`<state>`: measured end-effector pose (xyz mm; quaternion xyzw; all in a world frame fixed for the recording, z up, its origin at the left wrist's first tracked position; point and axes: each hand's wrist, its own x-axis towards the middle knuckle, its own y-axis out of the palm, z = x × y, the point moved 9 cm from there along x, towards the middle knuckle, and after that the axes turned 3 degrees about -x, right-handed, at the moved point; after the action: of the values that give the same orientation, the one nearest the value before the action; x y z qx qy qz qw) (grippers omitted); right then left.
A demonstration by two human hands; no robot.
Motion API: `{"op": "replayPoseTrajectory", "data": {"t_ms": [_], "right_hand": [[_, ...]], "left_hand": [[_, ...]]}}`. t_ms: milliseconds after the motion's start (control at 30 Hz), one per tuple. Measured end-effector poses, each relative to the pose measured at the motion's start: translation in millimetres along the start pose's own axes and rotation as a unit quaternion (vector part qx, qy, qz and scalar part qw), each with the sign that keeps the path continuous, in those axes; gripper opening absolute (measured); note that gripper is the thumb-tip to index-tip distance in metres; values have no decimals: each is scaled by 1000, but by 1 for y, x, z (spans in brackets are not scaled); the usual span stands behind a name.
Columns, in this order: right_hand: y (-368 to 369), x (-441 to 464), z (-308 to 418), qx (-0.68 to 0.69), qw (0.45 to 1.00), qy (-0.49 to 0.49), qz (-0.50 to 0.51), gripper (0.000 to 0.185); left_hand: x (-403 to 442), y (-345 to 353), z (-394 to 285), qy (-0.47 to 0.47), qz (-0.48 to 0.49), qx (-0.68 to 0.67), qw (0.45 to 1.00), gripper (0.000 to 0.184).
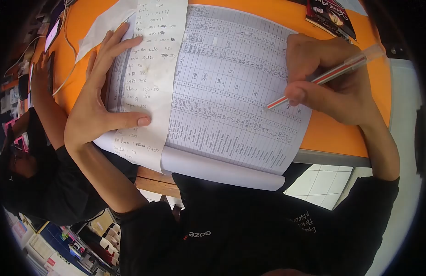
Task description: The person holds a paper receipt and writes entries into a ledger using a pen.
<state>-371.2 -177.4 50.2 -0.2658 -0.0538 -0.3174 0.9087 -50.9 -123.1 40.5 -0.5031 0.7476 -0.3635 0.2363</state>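
My right hand (332,83) grips a pen (330,72) with a clear barrel and a red-orange stripe. Its tip meets, or hovers just over, a printed table sheet (213,87) filled with handwritten numbers; which of the two I cannot tell. Across the left part of that sheet lies a long handwritten list (151,78) on a narrow paper strip. My left hand (102,92) rests with fingers spread, its thumb on the strip and its fingertips near the strip's upper left. The sheet's near edge curls over the table edge.
An orange table (348,142) carries the papers. A dark booklet (330,18) lies at the far right. A cable (68,69) and a phone (54,34) are at the upper left. Another person in black (61,184) sits at the left, an arm on the table.
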Motion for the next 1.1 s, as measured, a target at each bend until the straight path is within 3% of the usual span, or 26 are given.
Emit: {"op": "replayPoseTrajectory", "data": {"t_ms": [267,333,767,867,967,1000,1067,1100], "right_hand": [[-11,3,-4,-19,1000,-9,-5,23],[-14,1,-9,-27,1000,5,-9,23],[-31,-4,-28,-2,996,40,-77,20],[-30,4,-31,53,987,53,-142,21],[-39,10,-19,81,960,-35,-266,31],[-43,7,-10,-7,971,-120,-205,29],[-32,5,16,-95,967,-196,-136,28],[-18,9,29,-133,971,-94,-174,29]], "left_hand": [[1,-1,0,-2,-6,8,1000,121],[1,0,3,-7,-3,50,999,133],[-1,-1,-3,-7,-3,27,1000,125],[0,-2,-3,0,-8,13,1000,125],[0,-2,-2,-7,-10,7,1000,124],[-1,3,-7,-3,-9,20,1000,124],[0,3,-6,-2,-7,25,1000,123],[-3,4,-4,3,-9,20,1000,123]]}}
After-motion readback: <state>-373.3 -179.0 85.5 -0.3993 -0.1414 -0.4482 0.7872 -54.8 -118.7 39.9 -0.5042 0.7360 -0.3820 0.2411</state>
